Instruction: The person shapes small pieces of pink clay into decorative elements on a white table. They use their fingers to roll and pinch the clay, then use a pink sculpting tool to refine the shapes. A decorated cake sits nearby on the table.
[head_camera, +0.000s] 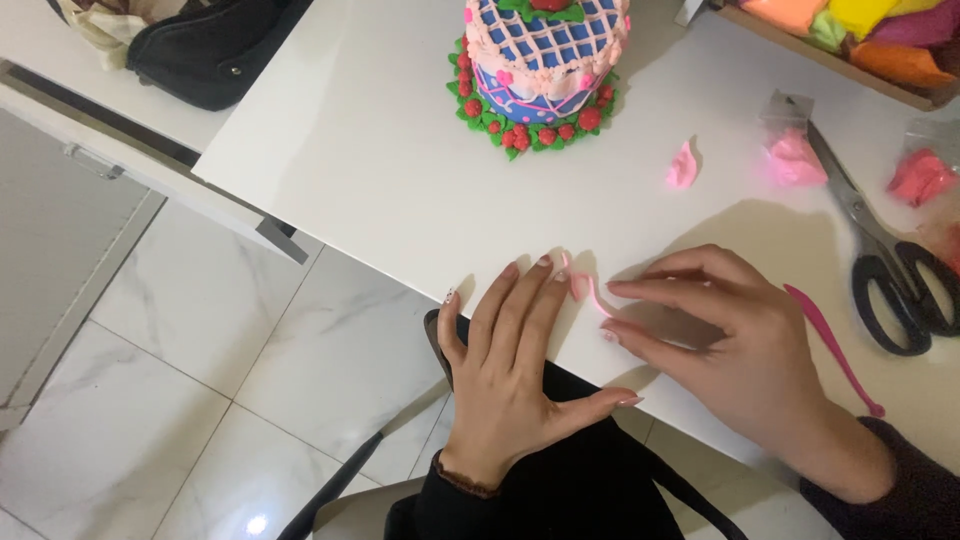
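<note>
Thin pink clay strip (588, 290) lies on the desk (380, 170) between both hands' released fingers (530, 290), right fingertips (612, 288) touching it

White bench (380, 170); thin pink strip (590, 293); pink lump (682, 166); magenta tool (835, 348); black-handled scissors (885, 255); cake (540, 65) blue with pink lattice, red berries, green leaves.

Clear bags (795, 150) of pink clay lie beside a cardboard box (830, 60).
</note>
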